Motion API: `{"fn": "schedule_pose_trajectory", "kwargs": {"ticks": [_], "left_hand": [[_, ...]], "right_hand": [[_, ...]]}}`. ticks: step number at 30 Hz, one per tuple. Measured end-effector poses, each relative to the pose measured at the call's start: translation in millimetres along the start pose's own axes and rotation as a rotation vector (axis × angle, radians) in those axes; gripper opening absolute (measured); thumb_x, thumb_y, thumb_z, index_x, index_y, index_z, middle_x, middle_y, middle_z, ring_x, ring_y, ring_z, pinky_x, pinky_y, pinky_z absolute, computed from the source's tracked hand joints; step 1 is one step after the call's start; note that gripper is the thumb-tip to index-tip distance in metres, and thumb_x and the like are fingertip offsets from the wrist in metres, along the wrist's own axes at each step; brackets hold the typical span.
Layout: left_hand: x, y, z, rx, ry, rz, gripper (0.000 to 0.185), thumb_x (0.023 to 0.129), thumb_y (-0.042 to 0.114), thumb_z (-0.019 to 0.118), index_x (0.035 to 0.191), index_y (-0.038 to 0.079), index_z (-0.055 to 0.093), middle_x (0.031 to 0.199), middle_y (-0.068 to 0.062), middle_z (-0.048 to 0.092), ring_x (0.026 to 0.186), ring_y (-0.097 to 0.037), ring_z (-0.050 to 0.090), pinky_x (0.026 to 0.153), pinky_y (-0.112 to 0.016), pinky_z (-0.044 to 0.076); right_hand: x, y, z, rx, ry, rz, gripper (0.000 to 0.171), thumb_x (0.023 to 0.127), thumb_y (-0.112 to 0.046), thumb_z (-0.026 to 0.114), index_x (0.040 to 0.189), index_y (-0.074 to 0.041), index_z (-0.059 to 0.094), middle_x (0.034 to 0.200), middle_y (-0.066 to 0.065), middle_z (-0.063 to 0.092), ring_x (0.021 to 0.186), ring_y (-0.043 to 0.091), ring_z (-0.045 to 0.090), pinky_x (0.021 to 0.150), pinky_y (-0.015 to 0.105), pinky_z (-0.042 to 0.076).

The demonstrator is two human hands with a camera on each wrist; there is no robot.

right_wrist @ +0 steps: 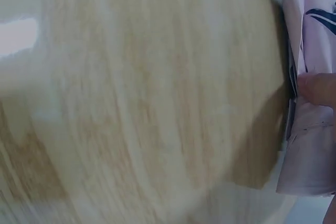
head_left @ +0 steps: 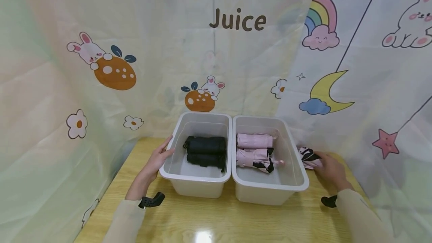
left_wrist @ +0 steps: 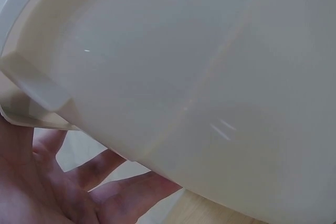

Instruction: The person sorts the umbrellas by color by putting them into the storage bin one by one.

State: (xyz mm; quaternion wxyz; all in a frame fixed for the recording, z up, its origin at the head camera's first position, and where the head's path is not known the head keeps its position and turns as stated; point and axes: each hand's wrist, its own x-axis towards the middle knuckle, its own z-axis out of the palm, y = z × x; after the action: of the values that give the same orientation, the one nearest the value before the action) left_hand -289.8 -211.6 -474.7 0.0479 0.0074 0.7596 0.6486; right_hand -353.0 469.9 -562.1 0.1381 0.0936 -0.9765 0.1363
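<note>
A light wooden table (head_left: pixel 219 220) sits near the person. Two arms in pale sleeves reach out over it.

The left hand (head_left: pixel 156 162) is on the left side of the table. Its fingers are straight and spread, and they touch the outer wall of the left white plastic bin (head_left: pixel 172 164). In the left wrist view, the open palm (left_wrist: pixel 47 192) is right under the bin wall (left_wrist: pixel 199 77).

The right hand (head_left: pixel 330 170) is on the right side of the table. It rests on a pink folded umbrella with black trim (head_left: pixel 308 158), which lies on the table just beside the right white plastic bin (head_left: pixel 297 168). In the right wrist view, one fingertip (right_wrist: pixel 317 88) presses on the pink cloth (right_wrist: pixel 310 150). I cannot tell if the fingers curl round it.

Inside the left bin lie two black folded umbrellas (head_left: pixel 205 151), touching each other. Inside the right bin lie two pink folded umbrellas (head_left: pixel 254 149), one nearer and one farther.

The two bins stand side by side, touching. Far behind them hangs a pale curtain with bunnies, a rainbow and the word "Juice" (head_left: pixel 237 21).
</note>
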Motion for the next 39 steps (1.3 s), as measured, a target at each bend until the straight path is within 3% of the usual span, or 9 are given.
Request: {"fn": "schedule_pose_trajectory", "kwargs": {"ticks": [8, 14, 19, 26, 31, 39], "left_hand": [[-0.3, 1.9, 1.1, 0.009, 0.005, -0.015, 0.062, 0.101, 0.032, 0.053, 0.155, 0.034, 0.024, 0.157, -0.016, 0.023, 0.128, -0.042, 0.042, 0.090, -0.049, 0.047], [-2.7, 9.4, 0.2, -0.004, -0.012, -0.043, 0.061, 0.102, 0.028, 0.051, 0.156, 0.033, 0.022, 0.159, -0.015, 0.017, 0.132, -0.042, 0.035, 0.094, -0.052, 0.043], [-12.4, 25.1, 3.9, 0.005, -0.026, -0.056, 0.062, 0.103, 0.022, 0.049, 0.157, 0.026, 0.019, 0.159, -0.018, 0.014, 0.132, -0.044, 0.034, 0.094, -0.051, 0.043], [-18.9, 35.8, 6.7, 0.013, -0.034, -0.046, 0.062, 0.103, 0.023, 0.049, 0.157, 0.024, 0.019, 0.158, -0.019, 0.016, 0.132, -0.045, 0.035, 0.094, -0.051, 0.043], [-18.1, 36.0, 5.9, 0.011, -0.033, -0.045, 0.062, 0.103, 0.023, 0.050, 0.157, 0.024, 0.019, 0.160, -0.014, 0.013, 0.133, -0.042, 0.032, 0.095, -0.051, 0.042], [-17.2, 31.8, 6.4, -0.007, -0.035, -0.037, 0.062, 0.103, 0.021, 0.050, 0.157, 0.024, 0.020, 0.160, -0.014, 0.014, 0.132, -0.043, 0.035, 0.093, -0.049, 0.043]], "right_hand": [[1, -3, -25, 0.077, 0.062, 0.041, 0.055, 0.081, -0.014, 0.076, 0.132, -0.005, 0.060, 0.122, 0.031, 0.058, 0.097, 0.046, 0.056, 0.069, 0.056, 0.044], [16, -19, -66, 0.131, 0.122, 0.014, 0.057, 0.076, -0.011, 0.081, 0.129, 0.000, 0.061, 0.122, 0.033, 0.056, 0.108, 0.053, 0.050, 0.080, 0.066, 0.039], [32, -40, -108, 0.155, 0.142, -0.060, 0.057, 0.075, -0.007, 0.082, 0.127, 0.001, 0.061, 0.122, 0.033, 0.056, 0.111, 0.054, 0.048, 0.085, 0.068, 0.037], [54, -86, -157, 0.155, 0.126, -0.202, 0.059, 0.072, -0.002, 0.084, 0.127, 0.000, 0.063, 0.118, 0.028, 0.059, 0.101, 0.044, 0.054, 0.076, 0.061, 0.045], [70, -119, -168, 0.124, 0.086, -0.259, 0.057, 0.073, -0.006, 0.085, 0.126, -0.006, 0.066, 0.118, 0.023, 0.062, 0.093, 0.034, 0.055, 0.070, 0.050, 0.046], [89, -167, -156, 0.213, 0.015, -0.289, 0.056, 0.073, -0.004, 0.085, 0.125, -0.008, 0.067, 0.123, 0.020, 0.062, 0.112, 0.039, 0.054, 0.087, 0.056, 0.045]]}}
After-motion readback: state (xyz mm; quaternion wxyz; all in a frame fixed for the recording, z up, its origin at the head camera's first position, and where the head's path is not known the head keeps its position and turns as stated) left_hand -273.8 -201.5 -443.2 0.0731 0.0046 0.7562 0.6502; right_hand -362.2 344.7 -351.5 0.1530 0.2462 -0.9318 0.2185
